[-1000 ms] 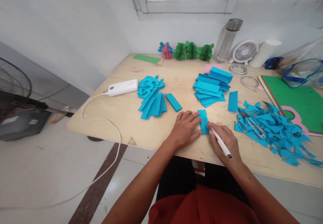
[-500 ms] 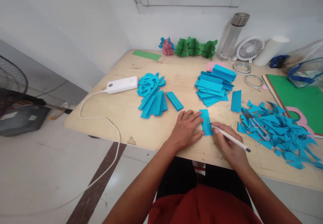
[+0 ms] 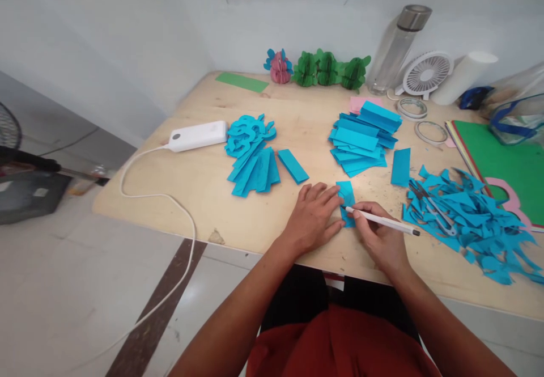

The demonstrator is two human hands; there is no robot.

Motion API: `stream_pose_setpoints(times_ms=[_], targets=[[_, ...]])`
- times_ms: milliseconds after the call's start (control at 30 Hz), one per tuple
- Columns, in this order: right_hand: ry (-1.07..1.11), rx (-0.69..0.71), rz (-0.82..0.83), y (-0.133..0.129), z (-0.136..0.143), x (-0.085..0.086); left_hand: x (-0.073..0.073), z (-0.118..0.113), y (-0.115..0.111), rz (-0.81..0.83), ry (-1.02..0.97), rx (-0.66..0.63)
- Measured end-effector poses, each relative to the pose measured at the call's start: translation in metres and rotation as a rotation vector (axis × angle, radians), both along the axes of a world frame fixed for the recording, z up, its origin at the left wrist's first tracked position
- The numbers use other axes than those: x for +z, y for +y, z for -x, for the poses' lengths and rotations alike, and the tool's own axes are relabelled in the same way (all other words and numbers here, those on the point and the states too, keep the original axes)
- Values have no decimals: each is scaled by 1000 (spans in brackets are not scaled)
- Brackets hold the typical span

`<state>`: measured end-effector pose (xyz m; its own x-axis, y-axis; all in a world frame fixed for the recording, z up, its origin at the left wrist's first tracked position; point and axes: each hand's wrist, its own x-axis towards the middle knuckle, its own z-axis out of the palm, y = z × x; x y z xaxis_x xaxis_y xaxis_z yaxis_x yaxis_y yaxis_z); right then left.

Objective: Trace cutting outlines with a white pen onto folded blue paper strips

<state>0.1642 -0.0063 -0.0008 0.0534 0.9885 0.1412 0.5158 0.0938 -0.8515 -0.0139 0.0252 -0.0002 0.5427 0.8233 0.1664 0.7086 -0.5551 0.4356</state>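
A small blue paper strip (image 3: 347, 192) lies upright on the table near its front edge. My left hand (image 3: 313, 218) rests flat with fingers spread, its fingertips on the strip's left side. My right hand (image 3: 381, 238) is closed around a white pen (image 3: 385, 222), whose tip meets the strip near its middle. Left of the strip are a single blue piece (image 3: 293, 166), a fan of blue strips (image 3: 257, 173) and curly blue cutouts (image 3: 246, 134). Behind it sits a pile of folded blue strips (image 3: 359, 142); another blue piece (image 3: 400, 167) is to the right.
Blue scraps (image 3: 488, 229) with a cutter-like tool (image 3: 437, 212) on them cover the right side. A white power bank (image 3: 198, 136) with a cable is at left. Along the back stand green paper shapes (image 3: 327, 70), a bottle (image 3: 397, 51) and a small fan (image 3: 426, 75).
The pen tip has moved left, from the strip's right edge to its middle, with my right hand. My left hand stays on the strip. The view has tilted slightly down.
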Motion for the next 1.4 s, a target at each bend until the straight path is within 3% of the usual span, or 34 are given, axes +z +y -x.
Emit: stream_pose_setpoints(times_ms=[633, 1400], targets=[[-26, -3, -3, 0, 1, -2, -1, 0, 0, -14, -9, -1], [-112, -62, -33, -5, -2, 7, -2, -1, 0, -15, 16, -1]])
